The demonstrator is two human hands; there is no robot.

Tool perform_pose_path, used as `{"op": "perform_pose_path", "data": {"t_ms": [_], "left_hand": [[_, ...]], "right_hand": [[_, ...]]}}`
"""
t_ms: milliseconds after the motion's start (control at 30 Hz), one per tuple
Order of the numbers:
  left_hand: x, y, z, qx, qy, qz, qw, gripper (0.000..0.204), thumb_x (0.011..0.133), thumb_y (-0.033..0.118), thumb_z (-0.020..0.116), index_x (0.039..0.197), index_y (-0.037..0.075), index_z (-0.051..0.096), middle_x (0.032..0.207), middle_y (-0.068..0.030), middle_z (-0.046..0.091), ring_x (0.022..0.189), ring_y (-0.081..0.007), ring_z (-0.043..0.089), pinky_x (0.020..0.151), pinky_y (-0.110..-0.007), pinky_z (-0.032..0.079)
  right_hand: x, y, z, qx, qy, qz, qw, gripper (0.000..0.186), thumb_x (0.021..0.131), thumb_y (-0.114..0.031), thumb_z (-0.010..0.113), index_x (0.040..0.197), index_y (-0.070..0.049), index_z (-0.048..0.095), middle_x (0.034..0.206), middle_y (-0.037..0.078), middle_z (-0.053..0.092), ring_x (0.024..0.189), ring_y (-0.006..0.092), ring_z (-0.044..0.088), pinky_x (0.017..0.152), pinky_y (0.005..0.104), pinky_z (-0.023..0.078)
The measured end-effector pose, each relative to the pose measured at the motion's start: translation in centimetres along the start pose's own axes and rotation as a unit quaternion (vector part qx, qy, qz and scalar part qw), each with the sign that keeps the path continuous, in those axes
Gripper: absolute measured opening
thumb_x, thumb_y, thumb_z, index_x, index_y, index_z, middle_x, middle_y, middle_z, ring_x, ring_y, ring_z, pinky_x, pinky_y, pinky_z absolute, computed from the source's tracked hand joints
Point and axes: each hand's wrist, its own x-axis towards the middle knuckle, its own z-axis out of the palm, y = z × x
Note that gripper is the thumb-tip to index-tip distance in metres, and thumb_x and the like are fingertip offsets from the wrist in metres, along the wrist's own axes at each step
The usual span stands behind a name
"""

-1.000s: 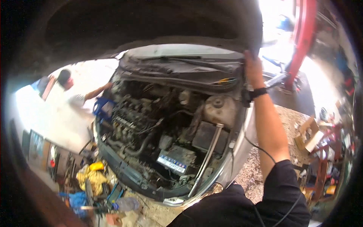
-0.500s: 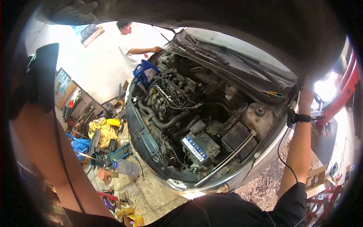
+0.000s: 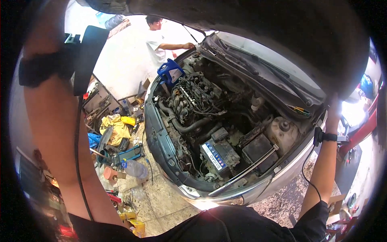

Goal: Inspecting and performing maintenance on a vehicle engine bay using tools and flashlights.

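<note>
A dark car hood (image 3: 258, 36) is raised over the engine bay. My left hand (image 3: 45, 36) is lifted high at the far left, past a black wrist strap; its fingers are out of sight. My right hand (image 3: 333, 101) is at the hood's right edge, fingers hidden there. Below lie the engine (image 3: 195, 97) and a battery (image 3: 217, 155) with a blue-and-white label. A long silver bar tool (image 3: 246, 170) rests slantwise from the front edge to a black box (image 3: 259, 154). On the engine's far left side stands a blue jug (image 3: 171, 72).
Across the car, a person in a white shirt (image 3: 155, 42) reaches an arm to its far edge. Yellow-green-handled tools (image 3: 299, 111) lie by the windshield. Left on the floor are a yellow cloth (image 3: 115, 131), a clear plastic bottle (image 3: 136, 169) and other clutter. A red post (image 3: 363, 137) stands right.
My left arm has risen, bringing its wrist strap into fuller view. The car and floor sit farther right in the picture. My right hand remains at the hood's edge.
</note>
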Motion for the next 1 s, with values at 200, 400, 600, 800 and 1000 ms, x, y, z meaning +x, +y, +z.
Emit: {"op": "perform_pose_path", "data": {"t_ms": [200, 400, 600, 800, 1000], "left_hand": [[-1.2, 5.6, -1.1, -0.089, -0.012, -0.084, 0.992, 0.038, 0.089, 0.026, 0.063, 0.116, 0.0, 0.055, 0.113, -0.0194, 0.058, 0.101, -0.0304, 0.057, 0.089, -0.043, 0.043], [-1.6, 11.2, 0.6, -0.211, -0.007, -0.174, 0.962, 0.042, 0.088, 0.025, 0.064, 0.122, 0.001, 0.056, 0.119, -0.02, 0.059, 0.106, -0.0306, 0.057, 0.094, -0.043, 0.042], [-3.5, 20.5, -2.1, -0.373, -0.161, -0.191, 0.894, 0.051, 0.064, 0.024, 0.086, 0.11, 0.016, 0.065, 0.096, -0.0042, 0.064, 0.076, -0.0188, 0.06, 0.068, -0.035, 0.043], [-2.2, 26.1, -2.6, -0.441, -0.03, -0.294, 0.848, 0.051, 0.09, 0.033, 0.065, 0.135, 0.017, 0.049, 0.088, -0.006, 0.06, 0.076, -0.0284, 0.06, 0.071, -0.039, 0.051], [-3.4, 26.2, -2.8, -0.439, -0.057, -0.254, 0.86, 0.047, 0.077, 0.027, 0.074, 0.12, 0.016, 0.06, 0.091, -0.0054, 0.064, 0.079, -0.0222, 0.061, 0.07, -0.037, 0.048]], "right_hand": [[-0.3, -1.7, 0.6, 0.065, -0.057, 0.046, 0.995, 0.044, 0.1, -0.035, 0.054, 0.127, 0.0, 0.056, 0.097, 0.003, 0.059, 0.082, 0.0121, 0.05, 0.073, 0.028, 0.043], [0.1, -0.2, -1.5, -0.172, -0.022, -0.204, 0.964, 0.037, 0.1, -0.034, 0.053, 0.12, -0.004, 0.058, 0.084, 0.002, 0.058, 0.076, 0.0112, 0.055, 0.067, 0.0267, 0.046], [0.3, -2.0, 0.8, -0.005, -0.029, -0.04, 0.999, 0.035, 0.101, -0.033, 0.048, 0.11, -0.003, 0.063, 0.089, 0.005, 0.059, 0.078, 0.0143, 0.056, 0.063, 0.0287, 0.046], [0.1, -3.1, 0.4, 0.035, -0.019, 0.042, 0.998, 0.034, 0.098, -0.036, 0.054, 0.104, -0.003, 0.058, 0.083, 0.003, 0.057, 0.07, 0.0135, 0.051, 0.06, 0.0295, 0.043], [0.9, -0.1, -1.2, 0.04, -0.055, -0.01, 0.998, 0.03, 0.097, -0.032, 0.06, 0.103, -0.003, 0.056, 0.086, 0.003, 0.058, 0.073, 0.0141, 0.054, 0.063, 0.0294, 0.045]]}}
